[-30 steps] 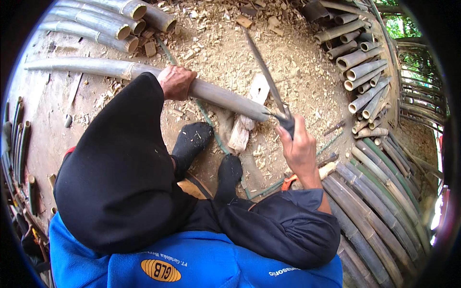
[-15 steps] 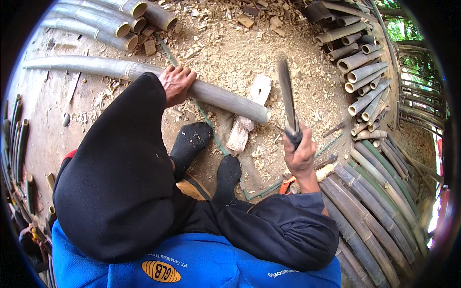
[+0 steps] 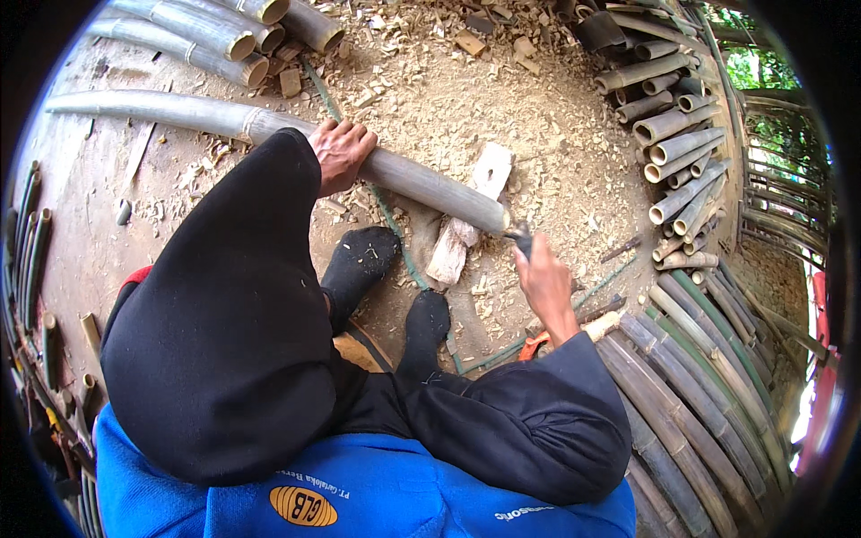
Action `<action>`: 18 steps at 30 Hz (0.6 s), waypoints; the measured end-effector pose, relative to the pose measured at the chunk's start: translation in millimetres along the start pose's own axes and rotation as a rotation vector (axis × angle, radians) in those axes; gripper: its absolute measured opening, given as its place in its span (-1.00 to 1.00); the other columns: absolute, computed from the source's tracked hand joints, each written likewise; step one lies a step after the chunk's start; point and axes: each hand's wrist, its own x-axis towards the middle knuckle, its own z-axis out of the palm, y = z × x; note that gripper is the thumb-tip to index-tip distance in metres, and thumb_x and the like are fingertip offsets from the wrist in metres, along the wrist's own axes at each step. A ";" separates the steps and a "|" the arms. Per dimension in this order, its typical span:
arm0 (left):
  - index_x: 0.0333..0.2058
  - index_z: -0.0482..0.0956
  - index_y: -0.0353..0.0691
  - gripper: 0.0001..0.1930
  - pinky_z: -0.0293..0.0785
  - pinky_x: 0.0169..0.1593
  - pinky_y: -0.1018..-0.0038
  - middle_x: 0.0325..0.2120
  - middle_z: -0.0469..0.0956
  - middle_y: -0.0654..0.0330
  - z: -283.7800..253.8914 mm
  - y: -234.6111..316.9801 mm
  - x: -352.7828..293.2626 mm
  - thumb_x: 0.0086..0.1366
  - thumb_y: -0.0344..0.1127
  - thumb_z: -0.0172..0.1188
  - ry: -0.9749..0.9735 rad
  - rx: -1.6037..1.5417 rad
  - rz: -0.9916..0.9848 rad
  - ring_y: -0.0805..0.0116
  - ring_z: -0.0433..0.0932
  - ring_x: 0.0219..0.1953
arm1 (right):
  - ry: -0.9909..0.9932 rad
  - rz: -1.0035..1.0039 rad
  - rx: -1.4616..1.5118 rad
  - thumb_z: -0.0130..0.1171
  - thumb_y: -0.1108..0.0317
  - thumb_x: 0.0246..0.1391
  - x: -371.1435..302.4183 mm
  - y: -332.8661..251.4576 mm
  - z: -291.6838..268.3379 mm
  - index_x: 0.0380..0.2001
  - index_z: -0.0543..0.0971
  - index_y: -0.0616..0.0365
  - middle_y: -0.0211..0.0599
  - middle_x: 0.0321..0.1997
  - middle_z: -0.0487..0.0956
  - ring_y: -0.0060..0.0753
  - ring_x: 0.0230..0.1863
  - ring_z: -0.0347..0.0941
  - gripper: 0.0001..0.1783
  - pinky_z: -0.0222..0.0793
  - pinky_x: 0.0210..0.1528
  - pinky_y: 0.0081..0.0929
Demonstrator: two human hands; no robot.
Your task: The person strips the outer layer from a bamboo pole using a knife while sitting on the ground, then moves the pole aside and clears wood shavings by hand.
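Observation:
A long grey bamboo pole [image 3: 430, 188] lies slanting in front of me, its cut end toward the right. My left hand [image 3: 343, 156] is closed over the top of the pole near its middle. Under the cut end is a pale notched wood block [image 3: 492, 169], on which the pole rests. My right hand [image 3: 545, 280] grips a machete [image 3: 523, 240] by its dark handle, just beside the cut end. Its blade barely shows from this angle; whether it touches the bamboo I cannot tell.
Wood chips [image 3: 565, 134] cover the ground. Cut bamboo poles [image 3: 193, 31] lie at the far left, shorter tubes [image 3: 682, 148] are stacked on the right, and long poles [image 3: 700, 394] lie near right. My feet in dark socks [image 3: 361, 269] are close to the block. An orange-handled tool [image 3: 534, 344] lies near my right forearm.
My right hand has swung the machete from upright, blade in plain sight, down and left to the pole's cut end. My left hand keeps its hold on the pole.

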 end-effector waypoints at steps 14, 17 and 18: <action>-0.06 0.47 -0.18 -0.58 0.37 0.10 0.23 -0.20 0.50 0.16 6.9 5.8 -3.5 0.04 -0.36 0.27 0.035 0.145 -0.026 0.18 0.52 -0.02 | -0.085 0.094 -0.074 0.10 0.08 0.40 5.7 14.3 1.7 -0.14 0.44 0.25 -0.01 -0.52 0.61 0.01 -0.55 0.60 -0.62 0.50 -0.49 -0.05; -0.06 0.48 -0.16 -0.44 0.34 0.14 0.18 -0.15 0.49 0.15 9.7 48.1 11.7 -0.09 -0.23 0.44 -0.134 -0.003 -0.108 0.16 0.50 0.04 | -0.125 0.158 0.043 0.12 0.05 0.39 -28.2 65.9 -0.6 -0.16 0.44 0.24 -0.02 -0.50 0.62 -0.03 -0.55 0.60 -0.61 0.47 -0.51 -0.08; -0.03 0.47 -0.15 -0.35 0.30 0.20 0.15 -0.15 0.50 0.14 3.1 42.4 21.0 -0.15 -0.16 0.49 -0.278 -0.026 -0.150 0.16 0.50 0.04 | -0.025 0.064 0.008 0.14 0.07 0.38 -13.0 54.0 -10.8 -0.13 0.44 0.21 -0.09 -0.52 0.60 -0.10 -0.54 0.59 -0.62 0.44 -0.51 -0.16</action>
